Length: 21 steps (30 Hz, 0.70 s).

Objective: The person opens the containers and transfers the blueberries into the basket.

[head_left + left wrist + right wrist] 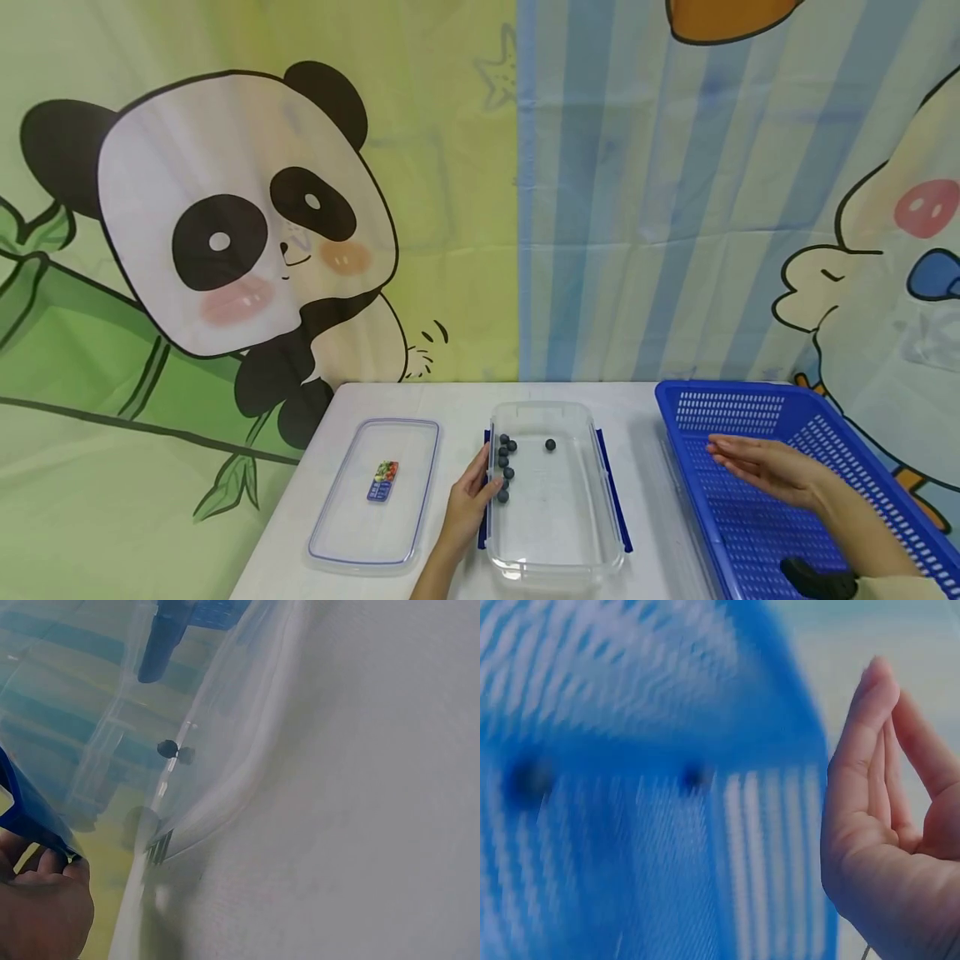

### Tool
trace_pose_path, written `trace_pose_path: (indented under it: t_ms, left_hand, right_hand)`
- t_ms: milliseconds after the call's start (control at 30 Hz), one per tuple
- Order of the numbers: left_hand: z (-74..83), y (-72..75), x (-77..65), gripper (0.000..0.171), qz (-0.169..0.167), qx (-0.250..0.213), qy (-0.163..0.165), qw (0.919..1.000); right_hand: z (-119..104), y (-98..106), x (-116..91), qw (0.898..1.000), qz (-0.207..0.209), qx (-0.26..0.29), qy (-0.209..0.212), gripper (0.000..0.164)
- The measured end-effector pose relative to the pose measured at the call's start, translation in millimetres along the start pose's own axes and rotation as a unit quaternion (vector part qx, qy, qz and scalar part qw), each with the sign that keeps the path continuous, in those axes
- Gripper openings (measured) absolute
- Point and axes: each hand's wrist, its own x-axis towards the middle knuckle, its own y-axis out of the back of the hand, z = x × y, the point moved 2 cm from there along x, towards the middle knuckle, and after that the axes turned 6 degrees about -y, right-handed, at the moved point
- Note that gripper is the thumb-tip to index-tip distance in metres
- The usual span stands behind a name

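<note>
A clear plastic food container (562, 517) with blue side clips stands on the white table. Several small dark round berries, like blueberries (503, 462), lie along its left wall, and one berry (551, 445) sits apart near the back. My left hand (468, 504) grips the container's left side, thumb over the rim; in the left wrist view its fingers bend at the blue clip (34, 814). Over the blue basket (757, 517) hovers my right hand (772, 471), fingers long and together, thumb tip near them, nothing visible between. Two blurred dark balls (530, 782) show against the basket.
Left of the container lies a clear lid (337, 533) with a blue seal and a colourful label (383, 482). The basket stands at the table's right side. A printed curtain (450, 208) hangs behind the table's back edge.
</note>
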Motion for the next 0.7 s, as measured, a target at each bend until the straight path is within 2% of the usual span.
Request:
trace_pose_path:
  t_ms: [100,200,300,433,567,700]
  left_hand:
    - [0.8,1.3,0.1,0.057,0.003,-0.001,-0.002,1.0]
    - [1.7,1.7,1.0,0.057,0.002,-0.003,-0.009,1.0]
    - [2.0,1.9,1.9,0.058,-0.002,0.0,-0.011,0.9999]
    - [2.8,2.6,1.5,0.058,-0.001,0.007,-0.007,1.0]
    - [3.8,2.4,0.2,0.057,0.001,0.013,-0.007,0.9999]
    - [3.0,1.3,-0.7,0.056,-0.009,0.016,-0.01,0.9998]
  right_hand:
    - [-4.5,-35.2,33.0,0.997,0.056,-0.048,0.026,0.033]
    - [-1.8,-68.3,68.3,0.989,0.099,-0.095,0.047,0.023]
    - [6.9,-98.2,103.2,0.985,0.11,-0.117,0.057,0.021]
    - [26.7,-133.3,148.1,0.986,0.109,-0.12,0.05,0.033]
    - [49.1,-153.8,185.2,0.986,0.114,-0.114,0.032,0.039]
    - [65.3,-156.8,208.2,0.984,0.139,-0.103,0.037,0.038]
